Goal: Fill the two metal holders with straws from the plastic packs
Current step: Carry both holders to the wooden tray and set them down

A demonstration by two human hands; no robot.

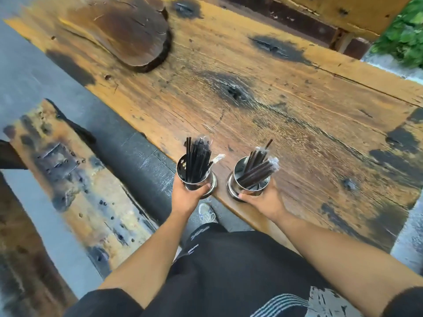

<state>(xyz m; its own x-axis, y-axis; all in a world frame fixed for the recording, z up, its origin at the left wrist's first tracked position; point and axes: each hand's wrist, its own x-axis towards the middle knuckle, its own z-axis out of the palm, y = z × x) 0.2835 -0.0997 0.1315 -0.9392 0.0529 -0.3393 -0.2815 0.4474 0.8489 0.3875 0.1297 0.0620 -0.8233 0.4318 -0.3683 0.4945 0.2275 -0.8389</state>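
Two shiny metal holders stand at the near edge of a worn wooden table point(263, 83). My left hand point(186, 195) grips the left holder point(182, 170), which holds a bunch of black straws point(198, 159) standing upright, some in clear plastic wrap. My right hand point(263, 200) grips the right holder point(239, 170) from the near side. Its dark straws point(258, 168) lean to the right, their upper ends covered in clear plastic. Both holders sit close together, with the left one partly over the table's edge.
A dark round wooden slab point(128, 30) lies at the table's far left. A wooden bench point(75, 186) stands to the left below the table, with grey floor point(27, 72) between. Another bench point(343, 10) and green plants point(405, 33) are beyond the far right edge.
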